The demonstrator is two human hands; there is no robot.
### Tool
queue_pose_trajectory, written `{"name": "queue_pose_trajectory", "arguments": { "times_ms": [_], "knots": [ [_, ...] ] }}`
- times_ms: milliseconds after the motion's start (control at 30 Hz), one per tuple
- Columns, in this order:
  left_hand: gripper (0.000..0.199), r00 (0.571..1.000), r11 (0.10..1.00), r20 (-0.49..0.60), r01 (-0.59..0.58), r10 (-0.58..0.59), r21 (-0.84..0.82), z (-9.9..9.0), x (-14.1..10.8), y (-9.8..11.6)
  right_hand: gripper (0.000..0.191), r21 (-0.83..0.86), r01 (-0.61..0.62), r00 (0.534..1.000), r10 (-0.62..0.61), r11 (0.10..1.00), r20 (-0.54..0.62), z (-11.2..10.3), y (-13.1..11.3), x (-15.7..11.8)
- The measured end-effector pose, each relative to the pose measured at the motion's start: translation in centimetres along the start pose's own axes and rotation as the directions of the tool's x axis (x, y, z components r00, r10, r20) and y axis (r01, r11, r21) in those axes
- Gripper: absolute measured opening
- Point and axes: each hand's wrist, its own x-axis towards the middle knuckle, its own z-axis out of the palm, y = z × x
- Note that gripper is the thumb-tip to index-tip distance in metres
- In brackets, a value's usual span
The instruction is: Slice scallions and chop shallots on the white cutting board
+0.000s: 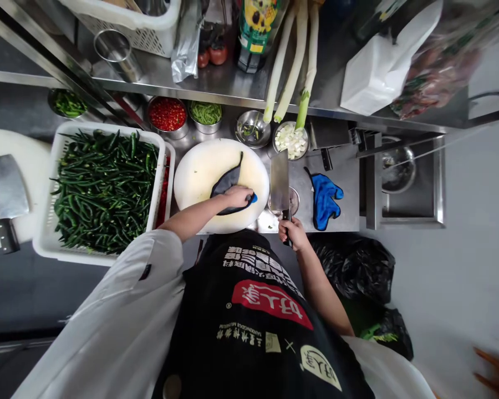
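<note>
My left hand [238,197] presses on a dark grey cloth with black edging [229,178] on the round white cutting board [195,166]. Its fingers are bunched over the cloth, and a bit of blue shows by the fingertips. Past the board's right edge, my right hand [291,233] is wrapped around the black handle of a cleaver [279,180]. The broad blade points away from me, over a round metal dish [294,200] that it partly hides. A crumpled blue cloth [326,200] lies on the steel counter to the right of the cleaver.
A white basket of green chillies [106,188] stands left of the board. Behind are bowls of chopped red chillies [167,113], green slices [207,112] and white pieces [291,138]. Leeks [291,61] overhang the shelf [233,91]. Another cleaver [7,185] lies far left; a sink [411,205] is right.
</note>
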Motion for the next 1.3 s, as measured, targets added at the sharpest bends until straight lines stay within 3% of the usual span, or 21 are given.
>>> {"name": "queue_pose_trajectory", "arguments": {
  "times_ms": [67,133,200,267,333,400,567,633,733,833,900,967,1033,1100,1167,1233,1300],
  "knots": [
    [0.030,0.998,0.996,-0.038,0.039,-0.042,-0.080,-2.0,-2.6,-1.0,0.036,-0.002,0.008,1.000,-0.008,1.000,0.010,0.0,0.0,0.3],
    [0.035,0.962,0.984,-0.217,0.150,-0.168,-0.097,-5.5,-4.6,-3.0,0.037,0.001,0.016,1.000,-0.016,1.000,0.012,0.0,0.2,0.6],
    [0.044,0.852,0.936,-0.393,0.345,-0.345,-0.072,-9.1,-5.6,-5.5,0.037,0.006,0.021,1.000,-0.021,1.000,0.008,0.0,0.4,0.7],
    [0.054,0.748,0.849,-0.435,0.521,-0.501,-0.082,-11.2,-5.7,-7.5,0.037,0.009,0.017,1.000,-0.017,1.000,0.007,0.1,0.6,0.7],
    [0.066,0.693,0.780,-0.408,0.619,-0.595,-0.085,-11.4,-5.2,-8.8,0.038,0.012,0.010,1.000,-0.010,1.000,0.008,0.1,0.9,0.7],
    [0.074,0.674,0.759,-0.410,0.646,-0.614,-0.076,-10.4,-4.6,-9.5,0.037,0.009,0.000,1.000,0.000,1.000,0.010,0.1,1.1,0.5],
    [0.063,0.620,0.746,-0.470,0.652,-0.628,-0.137,-7.6,-5.6,-10.2,0.036,-0.016,-0.010,1.000,0.010,1.000,0.026,-0.2,1.0,0.1],
    [0.055,0.641,0.761,-0.447,0.628,-0.624,-0.161,-5.7,-7.0,-9.5,0.037,-0.026,-0.011,0.999,0.012,1.000,0.032,-0.3,0.8,0.1],
    [0.047,0.728,0.821,-0.389,0.543,-0.564,-0.175,-1.0,-8.5,-6.1,0.041,-0.036,-0.001,0.999,0.002,0.999,0.045,-0.2,0.5,0.5],
    [0.040,0.789,0.855,-0.340,0.425,-0.511,-0.298,3.6,-7.9,-1.2,0.043,-0.033,0.016,0.998,-0.014,0.999,0.054,0.2,0.3,1.2],
    [0.038,0.849,0.863,-0.293,0.309,-0.439,-0.399,4.7,-6.8,1.2,0.043,-0.030,0.019,0.998,-0.018,0.999,0.053,0.4,0.0,1.5],
    [0.039,0.870,0.879,-0.324,0.216,-0.371,-0.426,3.5,-5.9,1.6,0.042,-0.037,0.018,0.999,-0.016,0.999,0.050,0.5,-0.4,1.7],
    [0.044,0.827,0.910,-0.433,0.207,-0.358,-0.359,0.8,-5.5,0.0,0.041,-0.053,0.017,0.999,-0.014,0.998,0.050,0.4,-0.7,1.8],
    [0.054,0.769,0.917,-0.503,0.296,-0.396,-0.269,-2.2,-4.9,-3.0,0.040,-0.071,0.017,0.999,-0.014,0.997,0.042,0.2,-0.9,1.9],
    [0.063,0.777,0.903,-0.462,0.378,-0.429,-0.203,-3.9,-3.9,-5.5,0.039,-0.082,0.010,1.000,-0.008,0.997,0.026,0.1,-0.9,2.0],
    [0.066,0.805,0.897,-0.399,0.419,-0.439,-0.141,-3.7,-2.5,-6.3,0.039,-0.083,-0.004,1.000,0.005,0.997,0.015,0.0,-0.8,2.2],
    [0.063,0.862,0.920,-0.326,0.385,-0.389,-0.078,-2.0,-1.4,-5.2,0.039,-0.081,-0.015,1.000,0.017,0.997,0.022,-0.2,-0.7,2.5]
  ]
}}
